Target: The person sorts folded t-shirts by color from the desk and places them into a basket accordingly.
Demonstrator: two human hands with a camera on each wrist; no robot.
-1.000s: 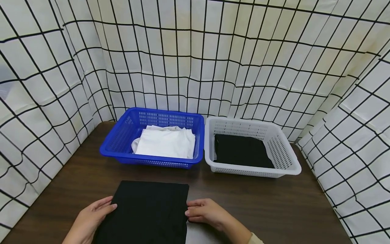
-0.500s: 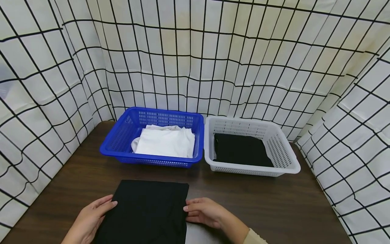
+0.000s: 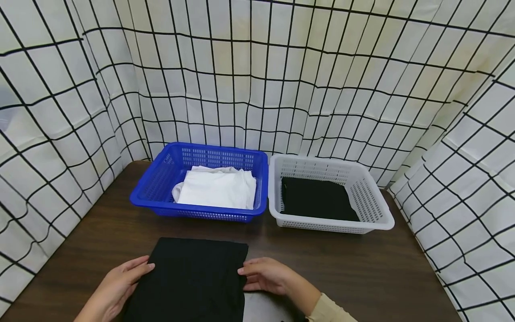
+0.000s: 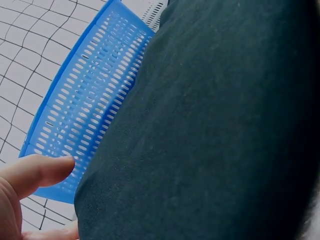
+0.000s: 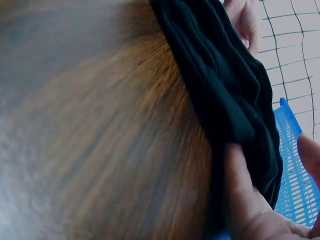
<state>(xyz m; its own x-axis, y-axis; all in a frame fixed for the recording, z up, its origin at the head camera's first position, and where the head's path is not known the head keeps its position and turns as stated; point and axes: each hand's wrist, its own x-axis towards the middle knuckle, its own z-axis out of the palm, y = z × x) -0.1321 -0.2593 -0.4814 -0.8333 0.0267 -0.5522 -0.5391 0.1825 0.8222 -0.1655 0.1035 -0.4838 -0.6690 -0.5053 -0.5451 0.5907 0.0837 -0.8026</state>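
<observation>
A black folded cloth (image 3: pixel 193 277) lies flat on the table in front of me, its near end cut off by the head view's lower edge. At its left side my left hand (image 3: pixel 116 286) touches the edge, thumb and fingers fairly straight. The left thumb (image 4: pixel 50 171) stands apart from the fabric in the left wrist view. My right hand (image 3: pixel 267 275) is at the opposite side, fingers against the edge. Several stacked layers of the cloth (image 5: pixel 240 110) show in the right wrist view, where one fingertip presses on them.
A blue basket (image 3: pixel 158 202) holding folded white cloth (image 3: pixel 217 188) stands at the back of the brown table (image 3: pixel 346 277). Beside it, a white basket (image 3: pixel 376 219) contains folded black cloth (image 3: pixel 318 199). A white curtain with black grid lines (image 3: pixel 249 80) surrounds the table's back and sides.
My right hand has shifted slightly left and up along the cloth's edge, its thumb now over the top. The left hand and the cloth have hardly moved.
</observation>
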